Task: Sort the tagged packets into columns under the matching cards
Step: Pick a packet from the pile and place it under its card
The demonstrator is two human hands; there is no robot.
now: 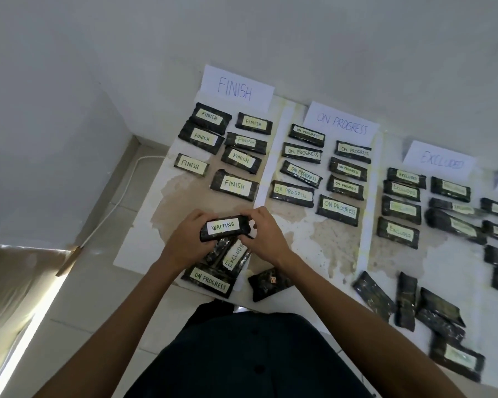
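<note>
Black glossy packets, each with a pale handwritten tag, lie in rows on a stained white sheet spread over the floor. The ON PROGRESS card sits at the sheet's far edge by the wall. On its near side, eight ON PROGRESS packets lie in two columns. Left of that card is the FINISH card, with seven FINISH packets below it. Right of the ON PROGRESS card and slightly nearer the person is the EXCLUDED card, with EXCLUDED packets in columns under it. Farther right, more packets run off the edge, their tags too blurred to read.

Well nearer than the ON PROGRESS card and to its left, both hands hold the WAITING packet above the sheet, tag up. The left hand curls its fingers round the packet's left end. The right hand pinches the right end with bent fingers and thumb.

Just beneath them a tilted spare EXCLUDED packet overlaps a spare ON PROGRESS packet at the sheet's near edge; I cannot tell whether the left hand grips these too. Beside them lies a face-down packet. Nearer than the ON PROGRESS card and to its right sits a loose heap of packets, most of them tag side down. Far to the card's left, a white cable crosses the floor tiles.
</note>
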